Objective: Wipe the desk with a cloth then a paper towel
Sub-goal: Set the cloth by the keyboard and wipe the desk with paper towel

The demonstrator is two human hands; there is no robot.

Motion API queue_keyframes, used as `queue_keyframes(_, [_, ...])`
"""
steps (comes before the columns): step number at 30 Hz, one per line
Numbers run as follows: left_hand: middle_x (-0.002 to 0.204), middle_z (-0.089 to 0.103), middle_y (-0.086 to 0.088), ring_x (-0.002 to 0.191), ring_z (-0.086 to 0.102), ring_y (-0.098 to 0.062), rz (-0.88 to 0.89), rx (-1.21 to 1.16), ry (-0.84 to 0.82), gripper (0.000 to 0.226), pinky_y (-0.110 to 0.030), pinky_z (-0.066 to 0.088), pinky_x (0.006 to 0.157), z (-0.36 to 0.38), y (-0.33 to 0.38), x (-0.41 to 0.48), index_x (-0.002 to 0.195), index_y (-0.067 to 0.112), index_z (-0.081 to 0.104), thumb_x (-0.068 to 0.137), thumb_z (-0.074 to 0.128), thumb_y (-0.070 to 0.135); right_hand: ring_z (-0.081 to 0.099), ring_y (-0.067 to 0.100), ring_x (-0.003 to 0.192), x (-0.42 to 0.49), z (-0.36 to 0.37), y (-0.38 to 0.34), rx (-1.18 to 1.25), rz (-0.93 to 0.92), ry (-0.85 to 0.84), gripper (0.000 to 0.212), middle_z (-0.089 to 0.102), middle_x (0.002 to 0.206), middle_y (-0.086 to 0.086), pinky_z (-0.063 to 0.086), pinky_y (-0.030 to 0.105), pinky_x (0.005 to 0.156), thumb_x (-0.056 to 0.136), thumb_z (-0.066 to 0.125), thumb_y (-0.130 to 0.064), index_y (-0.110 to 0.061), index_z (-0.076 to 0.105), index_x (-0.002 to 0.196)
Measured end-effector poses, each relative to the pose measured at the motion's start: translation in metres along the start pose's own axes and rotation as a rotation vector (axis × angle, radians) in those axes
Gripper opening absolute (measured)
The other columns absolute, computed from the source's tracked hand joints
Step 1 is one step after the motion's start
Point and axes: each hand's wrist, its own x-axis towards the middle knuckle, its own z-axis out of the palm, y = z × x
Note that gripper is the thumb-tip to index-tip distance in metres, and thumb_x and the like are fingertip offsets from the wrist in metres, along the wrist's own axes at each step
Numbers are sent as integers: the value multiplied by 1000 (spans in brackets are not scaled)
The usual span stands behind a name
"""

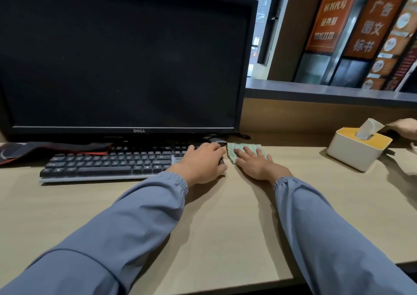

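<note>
While the left hand (200,162) grips the right end of the keyboard (108,161), the right hand (255,162) presses flat-fingered on the cloth (246,148) just beside it, with unwiped table (225,227) nearer and rightward.

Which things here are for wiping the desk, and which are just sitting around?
For the job: cloth under right hand; desk; tissue in box.
Just sitting: monitor; keyboard, left hand gripping its end; red-and-black mat.
</note>
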Motion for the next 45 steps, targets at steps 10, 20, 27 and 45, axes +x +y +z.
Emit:
queue_keyframes(10, [157, 46, 3, 141, 46, -20, -92, -115, 151, 53, -48, 38, 114, -15, -41, -56, 153, 23, 46, 106, 46, 49, 62, 27, 100, -57, -8, -52, 249, -175, 507, 43, 68, 112, 8, 51, 47, 90, 103, 35, -46, -14, 63, 108])
queue_keyframes(20, [145, 56, 4, 135, 51, -18, -295, -145, 311, 42, -44, 42, 111, -48, -116, -190, 141, 25, 56, 105, 51, 45, 64, 10, 85, -136, 7, -221, 376, -565, 503, 23, 71, 92, -8, 57, 42, 79, 101, 50, -34, -24, 71, 100])
queue_keyframes(27, [138, 63, 0, 127, 57, -18, -521, -154, 400, 35, -41, 49, 108, -61, -186, -296, 134, 20, 63, 104, 57, 37, 66, 18, 89, -157, 34, -342, 380, -732, 402, 25, 74, 92, -3, 55, 43, 82, 98, 50, -33, -21, 71, 95])
queue_keyframes(45, [114, 57, -4, 99, 58, -22, -1059, -373, 805, 17, -40, 54, 88, -63, -305, -455, 110, 16, 57, 95, 63, 11, 64, 13, 95, -178, 90, -552, 619, -914, 110, 25, 70, 110, -3, 51, 28, 79, 93, 63, -33, -18, 66, 113])
